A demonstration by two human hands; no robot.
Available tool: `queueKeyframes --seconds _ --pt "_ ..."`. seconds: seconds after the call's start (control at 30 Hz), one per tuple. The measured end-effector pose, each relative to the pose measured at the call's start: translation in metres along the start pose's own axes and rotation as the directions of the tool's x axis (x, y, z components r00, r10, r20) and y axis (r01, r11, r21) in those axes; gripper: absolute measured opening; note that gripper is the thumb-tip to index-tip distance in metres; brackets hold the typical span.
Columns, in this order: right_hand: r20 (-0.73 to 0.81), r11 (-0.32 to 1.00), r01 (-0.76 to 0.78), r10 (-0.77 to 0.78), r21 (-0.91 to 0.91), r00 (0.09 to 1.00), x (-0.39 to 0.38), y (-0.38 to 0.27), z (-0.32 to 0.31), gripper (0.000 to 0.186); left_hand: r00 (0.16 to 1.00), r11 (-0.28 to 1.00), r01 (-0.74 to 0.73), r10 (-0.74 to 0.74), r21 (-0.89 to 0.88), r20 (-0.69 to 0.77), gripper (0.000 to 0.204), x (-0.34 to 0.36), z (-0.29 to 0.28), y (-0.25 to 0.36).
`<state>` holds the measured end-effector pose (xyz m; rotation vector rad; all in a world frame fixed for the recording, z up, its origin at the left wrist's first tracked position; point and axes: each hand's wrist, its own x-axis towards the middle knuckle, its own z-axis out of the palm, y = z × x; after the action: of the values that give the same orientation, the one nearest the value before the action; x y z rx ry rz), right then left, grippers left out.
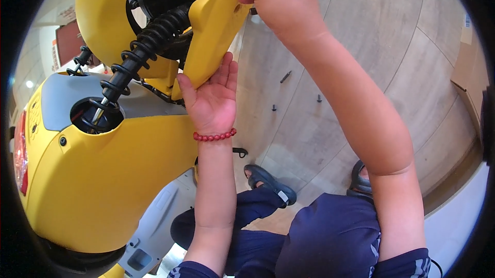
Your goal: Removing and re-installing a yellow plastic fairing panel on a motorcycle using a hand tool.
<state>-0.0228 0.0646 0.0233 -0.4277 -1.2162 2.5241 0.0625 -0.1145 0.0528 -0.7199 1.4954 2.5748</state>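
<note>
A yellow plastic panel [214,25] with a hole near its edge forms part of a yellow and grey scooter [113,170]. My left hand [212,100], palm up and with a red bead bracelet at its wrist, supports the panel's lower end, the thumb on one side and the fingers on the other. At the panel's upper right edge, my right hand [283,0] is closed, its thumb against the panel. Dark ends of something show above and below that hand; its kind is hidden. Beside the panel runs a black coil-spring shock absorber [139,51].
On the wood-look floor [376,15] lie a dark slim metal piece [285,76], a screw [274,107] and another screw [319,97]. A cardboard box [466,66] stands at the right. My sandalled foot [268,184] is below the floor pieces. A red tail light [20,149] is at far left.
</note>
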Motion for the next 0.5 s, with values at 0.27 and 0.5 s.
queueKeyframes --seconds 0.27,0.5 --pt "0.052 0.998 -0.058 0.057 0.003 0.997 0.001 0.005 -0.005 0.023 0.993 0.991 0.118 -0.116 -0.058 0.023 0.074 0.003 -0.014 0.003" --pt "0.089 0.987 -0.08 0.092 -0.138 0.992 -0.005 0.006 -0.01 0.03 1.0 0.998 0.0 0.002 -0.067 0.023 0.07 0.0 -0.014 -0.004"
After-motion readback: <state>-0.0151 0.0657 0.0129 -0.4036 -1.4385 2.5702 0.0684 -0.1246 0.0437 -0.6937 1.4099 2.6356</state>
